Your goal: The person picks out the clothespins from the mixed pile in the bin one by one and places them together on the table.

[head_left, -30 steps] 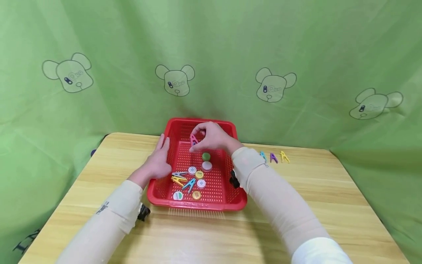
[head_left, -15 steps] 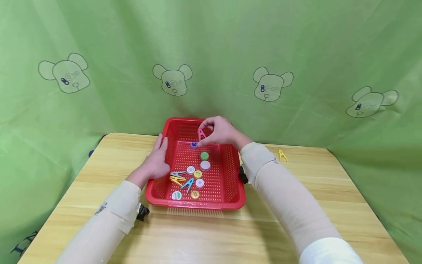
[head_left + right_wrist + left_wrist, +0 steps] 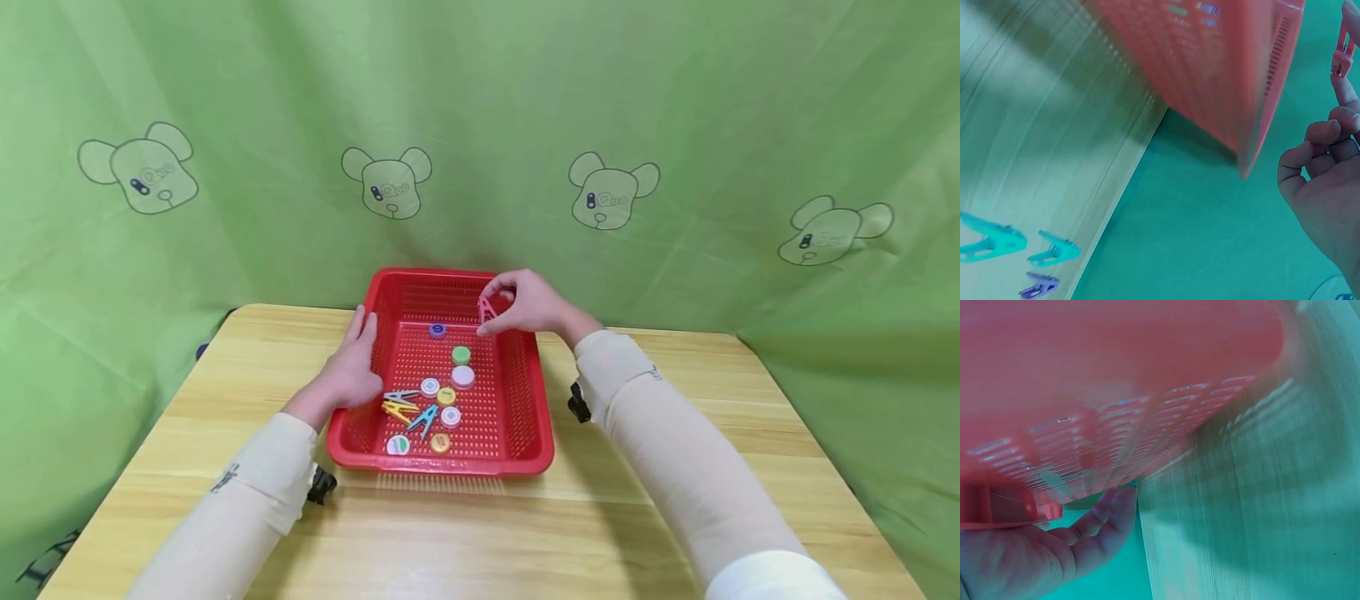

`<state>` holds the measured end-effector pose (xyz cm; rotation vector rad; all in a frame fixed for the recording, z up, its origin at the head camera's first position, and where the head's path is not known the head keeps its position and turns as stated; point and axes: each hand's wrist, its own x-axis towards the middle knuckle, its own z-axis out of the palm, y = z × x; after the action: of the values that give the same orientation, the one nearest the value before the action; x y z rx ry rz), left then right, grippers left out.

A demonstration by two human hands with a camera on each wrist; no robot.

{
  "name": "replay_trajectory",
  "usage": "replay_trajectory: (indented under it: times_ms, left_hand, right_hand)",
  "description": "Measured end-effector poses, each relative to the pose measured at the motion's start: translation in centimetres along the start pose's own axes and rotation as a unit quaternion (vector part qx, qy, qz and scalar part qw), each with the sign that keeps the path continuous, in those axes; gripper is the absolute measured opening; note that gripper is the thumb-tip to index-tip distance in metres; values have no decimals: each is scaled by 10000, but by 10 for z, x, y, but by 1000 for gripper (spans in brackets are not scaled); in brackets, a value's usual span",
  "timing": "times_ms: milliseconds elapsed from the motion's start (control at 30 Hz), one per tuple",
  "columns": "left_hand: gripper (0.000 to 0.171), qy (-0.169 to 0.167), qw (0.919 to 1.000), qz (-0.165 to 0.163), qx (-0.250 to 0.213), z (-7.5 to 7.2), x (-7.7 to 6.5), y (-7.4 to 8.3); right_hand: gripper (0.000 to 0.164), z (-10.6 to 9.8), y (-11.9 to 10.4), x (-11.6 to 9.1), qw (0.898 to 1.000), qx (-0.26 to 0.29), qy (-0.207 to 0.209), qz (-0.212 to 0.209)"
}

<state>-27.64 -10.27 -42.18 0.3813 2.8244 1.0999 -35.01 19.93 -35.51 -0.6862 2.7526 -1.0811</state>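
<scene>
In the head view my right hand (image 3: pixel 528 304) pinches a small pink clothespin (image 3: pixel 487 311) above the back right corner of a red plastic basket (image 3: pixel 450 467). The right wrist view shows the same pink clothespin (image 3: pixel 1342 59) held at the fingertips, with the other fingers curled. My left hand (image 3: pixel 352 375) grips the basket's left rim; its fingers (image 3: pixel 1107 519) lie along the outside. Inside the basket lie a grey clothespin (image 3: pixel 402 397), a yellow clothespin (image 3: pixel 399 411) and a blue clothespin (image 3: pixel 424 421). Among several bottle caps there are a green cap (image 3: pixel 461 356) and a purple cap (image 3: pixel 437 331).
The basket stands on a wooden table (image 3: pixel 675 433) near its back edge, before a green curtain (image 3: pixel 480 100). On the table to the right, two turquoise clothespins, one nearer (image 3: pixel 994 239), and a purple clothespin (image 3: pixel 1040 285) show in the right wrist view; the right arm hides them in the head view.
My right hand has moved rightward with the pink clothespin, from the basket's middle back to its right back corner. The purple cap has come into full sight. My left hand stays at the rim.
</scene>
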Motion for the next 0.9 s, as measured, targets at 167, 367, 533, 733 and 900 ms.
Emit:
replay_trajectory:
  times_ms: [167,367,533,733,900]
  left_hand:
    - [104,12,10000,30,33,1,0,-2]
    - [104,30,10000,53,35,0,-2,-1]
    - [104,50,9999,51,84,-1,-2,-1]
    - [103,35,9999,92,71,0,-2,-1]
    - [103,27,9999,128,70,0,-1,-1]
  right_hand:
    - [51,-6,9,-8,10000,-71,16,35]
    - [49,-16,17,-21,9998,-87,14,178]
    - [49,-24,26,-30,9995,-171,93,245]
    - [52,-32,39,-42,9988,-54,113,475]
    - [52,-39,48,-53,9980,-100,167,602]
